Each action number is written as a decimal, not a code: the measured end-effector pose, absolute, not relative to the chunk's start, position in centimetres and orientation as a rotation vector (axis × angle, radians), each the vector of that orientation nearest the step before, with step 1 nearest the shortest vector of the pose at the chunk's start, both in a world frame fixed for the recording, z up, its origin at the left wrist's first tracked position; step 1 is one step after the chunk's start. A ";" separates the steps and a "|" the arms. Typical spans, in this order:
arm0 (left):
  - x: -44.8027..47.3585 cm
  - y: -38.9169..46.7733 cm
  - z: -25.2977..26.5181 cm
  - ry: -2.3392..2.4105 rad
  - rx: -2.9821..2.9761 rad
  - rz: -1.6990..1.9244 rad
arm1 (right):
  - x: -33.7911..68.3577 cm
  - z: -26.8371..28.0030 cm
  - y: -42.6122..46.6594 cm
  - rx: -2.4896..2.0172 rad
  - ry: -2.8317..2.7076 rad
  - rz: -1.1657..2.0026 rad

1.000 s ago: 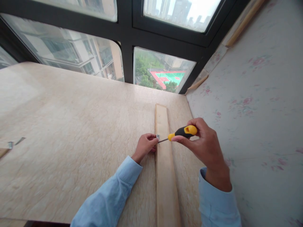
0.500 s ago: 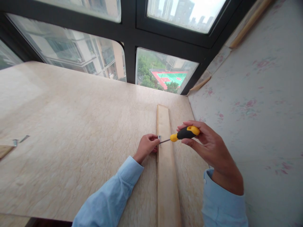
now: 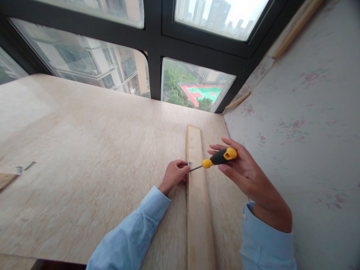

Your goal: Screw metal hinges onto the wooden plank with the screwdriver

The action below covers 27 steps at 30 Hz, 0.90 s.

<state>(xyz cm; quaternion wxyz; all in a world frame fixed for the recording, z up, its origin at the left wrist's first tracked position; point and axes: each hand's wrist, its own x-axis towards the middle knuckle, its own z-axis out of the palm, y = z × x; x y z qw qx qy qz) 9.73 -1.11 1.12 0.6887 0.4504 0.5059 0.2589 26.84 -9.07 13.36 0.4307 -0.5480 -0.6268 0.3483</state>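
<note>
A long pale wooden board lies lengthwise on the stone-patterned ledge. At its left edge, my left hand is closed, fingertips and thumb pinching around a small metal bracket. My right hand holds a yellow-and-black screwdriver loosely by its handle, index finger lifted off and the other fingers partly spread. The thin shaft slants down to the left, its tip close to my left thumb by the board's edge. What the tip touches is hidden.
On the marbled ledge, at the far left, lie small metal pieces beside the end of another wooden piece. A dark-framed window rises behind. Flowered wallpaper covers the wall at right, its edge peeling near the frame.
My right fingers have loosened and spread on the screwdriver handle, the index finger rising. The handle has turned slightly. My left hand has stayed in place.
</note>
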 end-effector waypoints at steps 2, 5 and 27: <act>9.7 -1.1 1.0 1.130 1.021 0.578 | 26.9 13.6 -9.1 -1.405 -1.573 0.791; 9.7 -1.1 0.7 1.119 1.028 0.576 | 26.5 13.8 -8.7 -1.603 -1.580 0.405; 10.2 -1.4 -0.8 1.080 1.015 0.619 | 27.1 12.8 -8.7 -1.806 -1.448 -0.060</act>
